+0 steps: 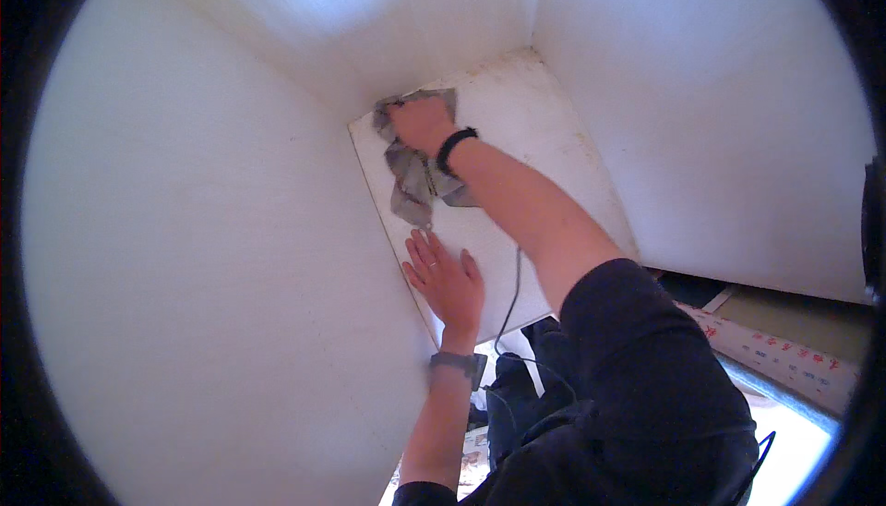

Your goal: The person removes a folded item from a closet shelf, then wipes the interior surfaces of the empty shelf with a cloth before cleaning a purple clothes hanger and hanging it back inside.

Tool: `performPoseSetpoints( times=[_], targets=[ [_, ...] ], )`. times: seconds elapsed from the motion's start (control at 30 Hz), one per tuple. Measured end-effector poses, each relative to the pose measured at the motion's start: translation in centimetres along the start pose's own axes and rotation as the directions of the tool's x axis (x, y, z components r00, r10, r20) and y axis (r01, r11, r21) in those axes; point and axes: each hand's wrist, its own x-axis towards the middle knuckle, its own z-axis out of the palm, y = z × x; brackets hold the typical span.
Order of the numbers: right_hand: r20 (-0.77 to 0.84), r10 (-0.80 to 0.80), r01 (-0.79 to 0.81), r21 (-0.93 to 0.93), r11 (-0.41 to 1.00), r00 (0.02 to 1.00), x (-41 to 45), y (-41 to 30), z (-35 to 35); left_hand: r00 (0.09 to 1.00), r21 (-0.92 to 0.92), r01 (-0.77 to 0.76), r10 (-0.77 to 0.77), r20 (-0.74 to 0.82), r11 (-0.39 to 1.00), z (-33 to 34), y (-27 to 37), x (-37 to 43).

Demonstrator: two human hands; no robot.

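A crumpled grey cloth lies on the white bottom panel of a box-like compartment. My right hand presses on the cloth near the far left corner, its fingers curled into the fabric; a dark band circles that wrist. Closer to me, my left hand rests flat on the same panel, fingers spread, just below the cloth's loose end. A ring and a dark wristwatch are on that hand and wrist. Brownish stains mark the panel's far and right edges.
Tall white walls enclose the panel at left, back and right. A thin dark cable runs over the panel's near edge toward my body. At lower right, a strip bearing red writing lies beyond the right wall.
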Motion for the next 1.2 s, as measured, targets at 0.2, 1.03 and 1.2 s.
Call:
performPoseSetpoints(
  times=[0.2, 1.03, 1.2],
  targets=[
    [-0.021, 0.149, -0.151, -0.154, 0.977, 0.989, -2.8, 12.6, -2.5, 0.999, -0.027, 0.044, -0.044, 0.03, 0.999, -0.5, 0.4, 0.4],
    [0.024, 0.372, -0.351, -0.277, 0.894, 0.928, -4.2, 19.2, -3.9, 0.996, 0.034, 0.061, -0.063, 0.063, 0.998, -1.0, 0.6, 0.0],
    [-0.016, 0.347, -0.334, -0.316, 0.888, 0.938, -5.4, 18.4, -3.6, 0.998, 0.023, 0.039, -0.041, 0.056, 0.999, -0.9, 0.5, 0.2]
  ],
)
